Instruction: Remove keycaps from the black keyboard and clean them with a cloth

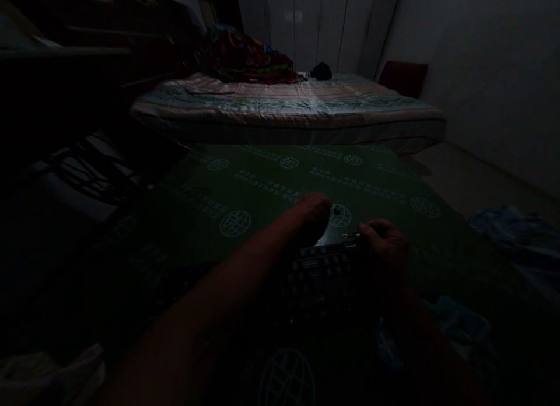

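Observation:
The scene is very dark. A black keyboard (312, 272) lies on the green table top, its lower part lost in shadow. My left hand (311, 214) is closed above the table just behind the keyboard, fingers curled and knuckles up; whatever it may hold is hidden. A small dark block (337, 210), which looks like a loose keycap, sits just right of those fingers. At the keyboard's back right corner, my right hand (385, 240) pinches a thin, shiny metal piece (351, 235) that points left; its exact kind does not show.
The green table (262, 178) bears white globe prints and lettering. Bluish cloth (459, 318) lies at the right, pale cloth (56, 371) at the lower left. Beyond the table stands a bed (280, 105) with a red patterned blanket (249, 56). A dark chair (91, 167) is at left.

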Demonstrator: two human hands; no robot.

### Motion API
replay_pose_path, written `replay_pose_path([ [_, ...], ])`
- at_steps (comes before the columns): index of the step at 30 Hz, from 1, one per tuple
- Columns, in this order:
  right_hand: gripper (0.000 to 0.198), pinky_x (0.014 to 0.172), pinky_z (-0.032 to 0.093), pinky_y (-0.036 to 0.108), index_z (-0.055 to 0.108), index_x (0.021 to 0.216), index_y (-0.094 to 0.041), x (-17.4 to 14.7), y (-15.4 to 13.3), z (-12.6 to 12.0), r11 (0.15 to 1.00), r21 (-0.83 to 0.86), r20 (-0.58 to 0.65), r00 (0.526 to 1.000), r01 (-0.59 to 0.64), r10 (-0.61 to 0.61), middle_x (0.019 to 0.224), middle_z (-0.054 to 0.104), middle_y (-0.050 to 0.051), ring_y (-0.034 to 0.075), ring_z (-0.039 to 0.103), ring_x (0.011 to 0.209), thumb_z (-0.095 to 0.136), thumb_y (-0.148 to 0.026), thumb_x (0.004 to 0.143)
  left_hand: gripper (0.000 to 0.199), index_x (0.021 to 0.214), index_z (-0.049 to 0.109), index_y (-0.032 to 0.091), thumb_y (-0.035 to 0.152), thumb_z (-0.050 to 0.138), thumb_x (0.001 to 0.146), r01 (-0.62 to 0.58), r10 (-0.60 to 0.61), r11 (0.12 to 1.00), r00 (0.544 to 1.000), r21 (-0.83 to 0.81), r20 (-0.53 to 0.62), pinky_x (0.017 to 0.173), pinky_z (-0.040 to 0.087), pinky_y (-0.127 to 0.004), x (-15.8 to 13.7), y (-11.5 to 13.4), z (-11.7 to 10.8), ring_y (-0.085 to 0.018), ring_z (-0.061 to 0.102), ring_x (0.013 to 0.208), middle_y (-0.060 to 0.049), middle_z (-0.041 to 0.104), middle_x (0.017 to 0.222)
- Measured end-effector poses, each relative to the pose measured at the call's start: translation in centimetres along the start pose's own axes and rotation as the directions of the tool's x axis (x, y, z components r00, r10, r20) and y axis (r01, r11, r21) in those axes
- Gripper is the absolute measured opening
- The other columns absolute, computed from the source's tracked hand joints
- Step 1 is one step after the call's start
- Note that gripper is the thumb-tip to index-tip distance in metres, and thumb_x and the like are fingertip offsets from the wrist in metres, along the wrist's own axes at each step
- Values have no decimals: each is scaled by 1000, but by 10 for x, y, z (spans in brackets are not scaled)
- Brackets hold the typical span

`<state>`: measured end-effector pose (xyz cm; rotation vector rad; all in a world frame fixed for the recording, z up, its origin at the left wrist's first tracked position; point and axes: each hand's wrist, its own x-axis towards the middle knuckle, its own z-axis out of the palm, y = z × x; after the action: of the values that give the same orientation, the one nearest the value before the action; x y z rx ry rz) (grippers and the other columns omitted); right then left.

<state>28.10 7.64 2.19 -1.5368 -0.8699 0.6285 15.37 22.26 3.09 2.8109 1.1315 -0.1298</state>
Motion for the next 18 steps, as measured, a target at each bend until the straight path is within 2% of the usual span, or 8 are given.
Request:
replay_pose_path([
  [3, 26, 45, 41, 24, 61, 64, -17, 0, 1, 0, 998, -53, 15, 999, 30, -29, 55, 61, 1, 16, 56, 50, 67, -43, 64, 28, 95, 67, 18, 28, 45, 82, 4, -5, 1000, 1000, -8, -23, 67, 42, -24, -1, -1, 4, -19, 60, 88, -10, 66, 98],
  [8, 25, 45, 40, 24, 59, 59, -18, -5, -2, 2, 992, -72, 110, 989, 106, -98, 53, 57, -1, 15, 53, 49, 66, -41, 66, 29, 100, 65, 18, 30, 46, 81, -9, 4, 999, 995, -47, -95, 69, 43, -26, -1, -4, 10, -20, 59, 91, -10, 64, 102],
  [14, 22, 48, 40, 23, 58, 60, -19, -14, -6, 7, 963, -143, 234, 954, 227, -190, 54, 57, -1, 13, 54, 50, 62, -39, 69, 30, 100, 64, 16, 28, 48, 78, -29, 20, 997, 994, -77, -108, 70, 43, -27, -6, -5, 10, -21, 59, 90, -11, 64, 101],
  [18, 23, 46, 37, 23, 57, 61, -19, -20, -6, 10, 934, -199, 315, 922, 298, -227, 51, 55, -2, 12, 51, 48, 60, -39, 71, 28, 99, 63, 16, 24, 47, 78, -22, 9, 994, 993, -107, -115, 72, 43, -26, -19, -7, 9, -19, 58, 90, -10, 63, 102],
])
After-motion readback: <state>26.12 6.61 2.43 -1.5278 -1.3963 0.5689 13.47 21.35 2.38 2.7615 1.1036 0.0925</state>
